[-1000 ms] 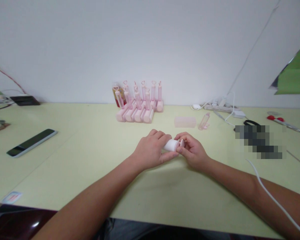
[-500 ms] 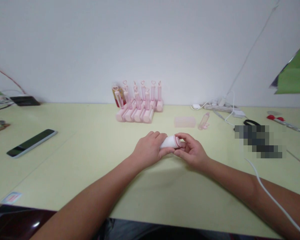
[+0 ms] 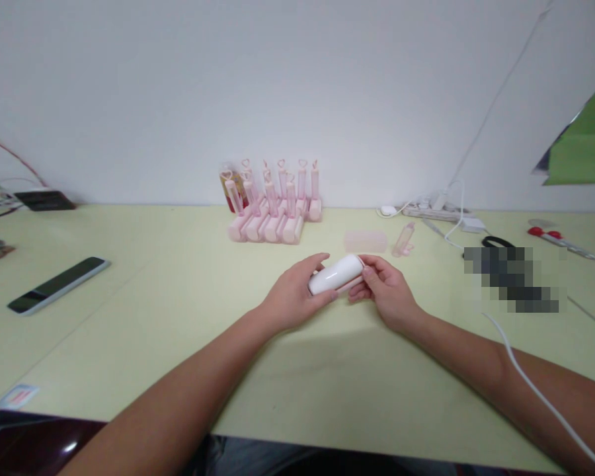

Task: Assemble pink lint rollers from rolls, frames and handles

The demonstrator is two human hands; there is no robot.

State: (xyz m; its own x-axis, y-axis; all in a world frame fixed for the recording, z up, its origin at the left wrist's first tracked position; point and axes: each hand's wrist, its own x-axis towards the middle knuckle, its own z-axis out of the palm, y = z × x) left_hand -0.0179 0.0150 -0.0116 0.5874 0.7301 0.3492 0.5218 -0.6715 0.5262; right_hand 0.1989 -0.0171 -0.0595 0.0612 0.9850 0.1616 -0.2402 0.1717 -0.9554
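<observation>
Between my hands, above the table, is a glossy white rounded case with pink along its edge and underside. My left hand grips its left end, thumb along the near side and fingers behind. At the right end, the thumb and fingers of my right hand hold the rim, with the other fingers beneath. The case lies tilted, its right end farther from me. Just beyond it rest a translucent pink block-shaped piece and a small clear pink tube.
Several pink tubes with heart-shaped loops stand among pink rounded cases by the wall. A phone-like slab lies left. At right are a power strip, a red-and-silver tool and a white cable crossing my right forearm.
The white case has turned, so its smooth glossy side faces up and its right end points farther away. My left fingers have loosened and my right grip has shifted around the rim.
</observation>
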